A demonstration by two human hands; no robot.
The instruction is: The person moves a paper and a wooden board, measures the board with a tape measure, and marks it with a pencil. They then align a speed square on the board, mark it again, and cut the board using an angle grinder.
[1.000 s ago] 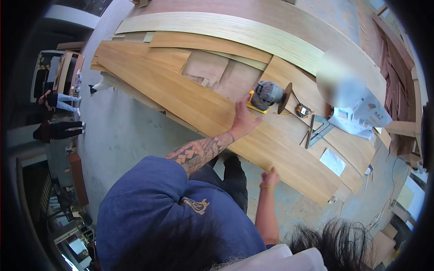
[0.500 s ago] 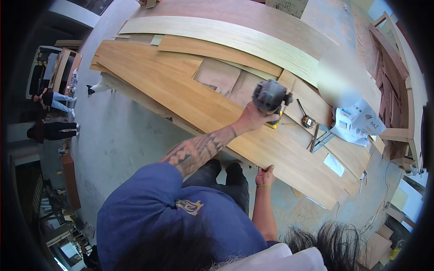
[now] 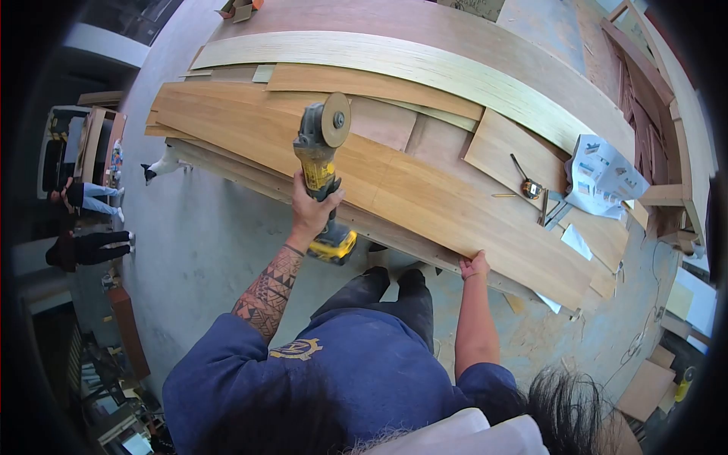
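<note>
My left hand (image 3: pixel 309 216) is wrapped round the grip of an angle grinder (image 3: pixel 313 155), held raised above the near edge of the boards. The grinder's round disc points up and away, and a yellow-and-black battery hangs at its lower end. My right hand (image 3: pixel 474 265) pinches the near edge of a long thin wood panel (image 3: pixel 447 208), thumb on top; its underside fingers are partly hidden. A faint line crosses the panel near its middle. Beyond it lie a tape measure (image 3: pixel 531 188), a pencil (image 3: pixel 503 196) and a metal square (image 3: pixel 559 211).
Printed sheets (image 3: pixel 607 178) lie at the right of the boards. A pale long strip (image 3: pixel 364 61) and other panels lie further back. Wood framing (image 3: pixel 667 152) stands at the right. Two people (image 3: pixel 95 199) and a black-and-white animal (image 3: pixel 165 164) are at the left.
My left hand has carried the grinder left and back towards me, turning it so the disc faces up. My right hand stays at the panel edge. The view has shifted slightly.
</note>
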